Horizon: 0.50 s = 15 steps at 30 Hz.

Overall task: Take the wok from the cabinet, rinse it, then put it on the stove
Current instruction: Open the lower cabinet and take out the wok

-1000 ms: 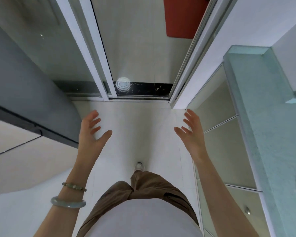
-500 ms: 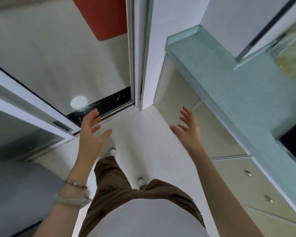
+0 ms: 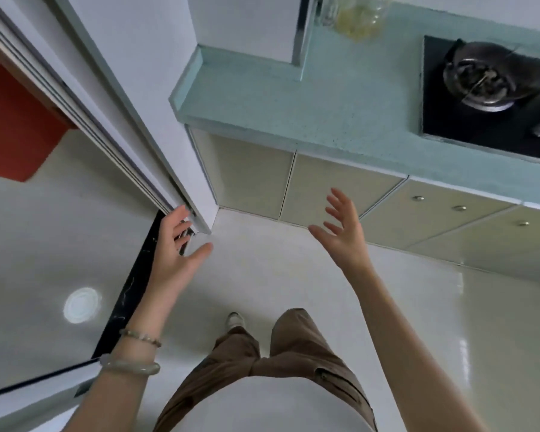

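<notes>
No wok is in view. The black stove (image 3: 468,120) is set into the pale blue counter (image 3: 293,101) at the upper right, with a metal burner (image 3: 487,79) on it. Beige cabinet doors (image 3: 334,194) with small round knobs run under the counter, all closed. My left hand (image 3: 175,254) is raised with spread fingers near the foot of the sliding-door frame and holds nothing. My right hand (image 3: 343,232) is also raised and spread, in front of the cabinet doors, not touching them.
A white sliding-door frame (image 3: 122,98) runs diagonally at the left, with a black threshold strip (image 3: 128,294) below it. A bottle of yellowish liquid (image 3: 356,20) stands at the counter's back. White tiled floor (image 3: 293,275) lies ahead of my feet.
The view has swung to the right, away from the doorway. The counter, cabinets and stove have come into sight. Both hands stay raised and spread.
</notes>
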Motion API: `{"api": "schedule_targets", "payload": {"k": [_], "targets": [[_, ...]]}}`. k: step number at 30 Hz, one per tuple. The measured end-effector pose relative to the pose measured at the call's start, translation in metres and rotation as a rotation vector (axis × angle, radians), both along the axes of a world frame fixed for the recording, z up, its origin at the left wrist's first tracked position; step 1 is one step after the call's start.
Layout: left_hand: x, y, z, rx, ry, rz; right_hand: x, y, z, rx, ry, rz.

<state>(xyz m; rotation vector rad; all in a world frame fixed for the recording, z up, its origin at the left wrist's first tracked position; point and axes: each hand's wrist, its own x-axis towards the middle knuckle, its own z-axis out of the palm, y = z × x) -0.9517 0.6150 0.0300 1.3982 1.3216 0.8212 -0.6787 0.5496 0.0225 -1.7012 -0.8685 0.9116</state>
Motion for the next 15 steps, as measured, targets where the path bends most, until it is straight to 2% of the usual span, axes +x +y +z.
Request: {"api": "schedule_targets", "payload": {"k": [7,15], "targets": [[0.014,0.022,-0.004,-0.041,-0.028,-0.106,-0.001,-0.026,0.003,-0.026,0.009,-0.168],[0.038,0.038,-0.009,-0.141,-0.174,-0.004,0.013,-0.029,-0.003,-0.035,-0.001,-0.134]]}}
